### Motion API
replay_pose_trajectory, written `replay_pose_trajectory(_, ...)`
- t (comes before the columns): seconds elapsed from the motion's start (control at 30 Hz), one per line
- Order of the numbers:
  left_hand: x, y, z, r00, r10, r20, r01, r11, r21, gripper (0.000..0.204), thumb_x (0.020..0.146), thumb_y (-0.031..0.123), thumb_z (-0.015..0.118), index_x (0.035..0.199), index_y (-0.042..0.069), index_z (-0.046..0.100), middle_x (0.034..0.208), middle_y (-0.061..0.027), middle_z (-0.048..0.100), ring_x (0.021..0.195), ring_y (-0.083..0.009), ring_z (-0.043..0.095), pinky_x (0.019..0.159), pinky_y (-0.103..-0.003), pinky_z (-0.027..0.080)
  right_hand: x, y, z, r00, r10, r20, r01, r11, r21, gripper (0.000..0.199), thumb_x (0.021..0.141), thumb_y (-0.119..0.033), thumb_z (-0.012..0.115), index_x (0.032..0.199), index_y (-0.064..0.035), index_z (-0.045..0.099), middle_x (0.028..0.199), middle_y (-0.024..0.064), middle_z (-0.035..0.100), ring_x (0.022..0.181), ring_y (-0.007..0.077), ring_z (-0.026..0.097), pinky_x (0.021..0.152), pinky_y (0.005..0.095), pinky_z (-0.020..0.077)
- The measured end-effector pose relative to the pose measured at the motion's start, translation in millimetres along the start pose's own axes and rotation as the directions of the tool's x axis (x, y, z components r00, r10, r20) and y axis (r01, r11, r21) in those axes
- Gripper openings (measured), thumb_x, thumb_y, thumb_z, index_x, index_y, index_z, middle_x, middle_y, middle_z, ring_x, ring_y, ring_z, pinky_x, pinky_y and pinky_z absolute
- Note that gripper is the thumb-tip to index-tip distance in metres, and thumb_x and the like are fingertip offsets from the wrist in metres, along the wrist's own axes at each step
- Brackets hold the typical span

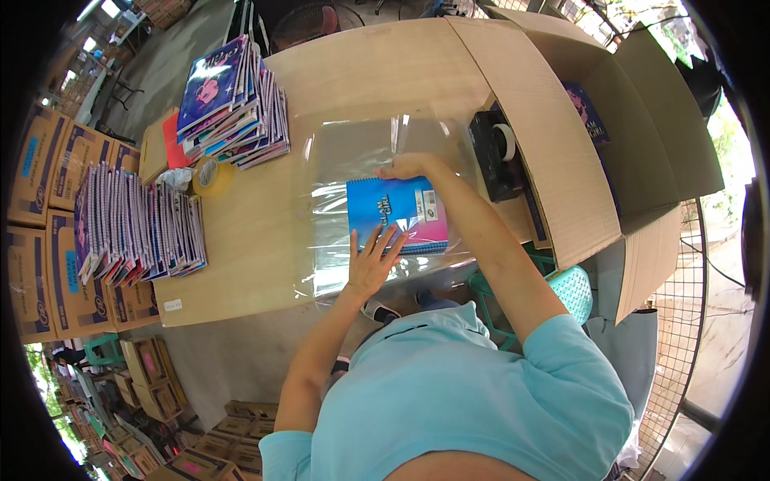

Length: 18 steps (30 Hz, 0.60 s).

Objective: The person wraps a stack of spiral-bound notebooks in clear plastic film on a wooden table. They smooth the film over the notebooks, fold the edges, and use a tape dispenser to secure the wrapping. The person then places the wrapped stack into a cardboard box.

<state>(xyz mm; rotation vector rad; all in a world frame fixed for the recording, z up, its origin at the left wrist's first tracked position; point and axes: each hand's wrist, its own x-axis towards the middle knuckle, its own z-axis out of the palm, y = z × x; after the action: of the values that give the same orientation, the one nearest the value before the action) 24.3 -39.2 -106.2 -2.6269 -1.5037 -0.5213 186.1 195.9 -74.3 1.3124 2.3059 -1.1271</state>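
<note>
A blue and pink spiral notebook [405, 210] with a white label lies on a wide sheet of clear plastic film [329, 152] on the table. My left hand [370, 263] rests on its near part, palm down and fingers spread. At the far edge, my right hand [405, 166] reaches across with its fingers drawn together, close to the notebook and the film. Whatever those fingers pinch is too small to make out. The film extends past the notebook on all sides and shines with reflections.
Stacked notebooks [241, 104] and a row of spiral notebooks [140, 224] sit at left, beside a yellow tape roll [212, 176]. To the right are a black tape dispenser [493, 156] and an open carton [553, 136] with notebooks inside. Closed cartons [68, 232] stand beyond the table's left edge.
</note>
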Motion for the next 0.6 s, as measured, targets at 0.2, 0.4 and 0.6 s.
replay_pose_trajectory(0.2,-1.3,2.1,0.5,1.000,0.005,-0.023,-0.006,0.999,-0.051,0.076,0.073,0.032,0.075,0.142,0.029,0.042,0.141,0.0019,0.045,0.127,-0.0223,0.046,0.108,-0.058,0.024,-1.5,7.0,2.7,0.998,0.050,0.028,-0.051,0.998,0.044,0.104,0.074,-0.089,0.034,0.107,0.0040,0.068,0.111,0.0256,0.065,0.105,0.0364,0.063,0.091,0.0425,0.0477)
replay_pose_trajectory(0.4,19.6,-6.2,-16.9,0.995,0.010,0.096,0.003,0.991,-0.137,0.080,0.068,0.033,0.077,0.141,0.028,0.043,0.144,0.0003,0.042,0.130,-0.0274,0.043,0.107,-0.058,0.030,4.3,8.5,-2.0,0.995,0.077,0.057,-0.084,0.987,0.139,0.099,0.071,-0.086,0.046,0.114,0.0005,0.067,0.118,0.0223,0.063,0.110,0.0354,0.060,0.095,0.0418,0.0458)
replay_pose_trajectory(0.6,25.3,-7.8,-26.0,0.990,-0.010,0.141,0.040,0.977,-0.211,0.075,0.073,0.046,0.071,0.139,0.022,0.044,0.145,-0.0036,0.040,0.133,-0.0312,0.040,0.107,-0.059,0.029,7.2,17.7,2.2,0.999,0.033,0.000,-0.032,0.992,0.122,0.099,0.071,-0.086,0.047,0.111,0.0019,0.068,0.115,0.0236,0.064,0.107,0.0363,0.062,0.091,0.0420,0.0479)
